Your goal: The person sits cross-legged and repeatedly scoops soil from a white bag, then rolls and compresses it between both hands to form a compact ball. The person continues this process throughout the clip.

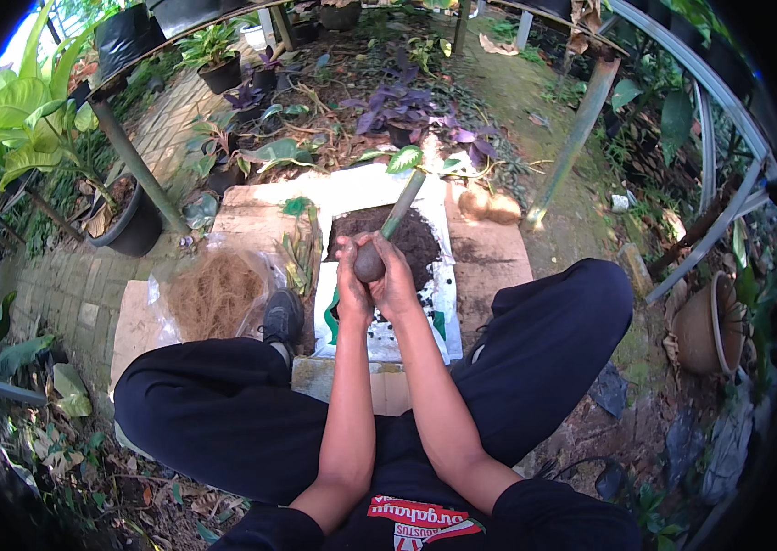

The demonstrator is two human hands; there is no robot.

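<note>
Between my cupped palms sits a smooth, dark ball of soil. My left hand wraps its left side and my right hand its right side, with fingers meeting at the far side. A thick green plant stem rises at a slant beyond the ball and appears set in it; the joint is hidden by my fingers. Variegated green leaves spread at its top. Under my hands lies a white plastic sack bearing a heap of dark soil, with crumbs scattered on its near part.
Cardboard lies beneath the sack. To the left are a clear bag of brown fibre, long leaf strips and green twine. Round brown balls sit at the right. Bench posts and a potted plant stand around.
</note>
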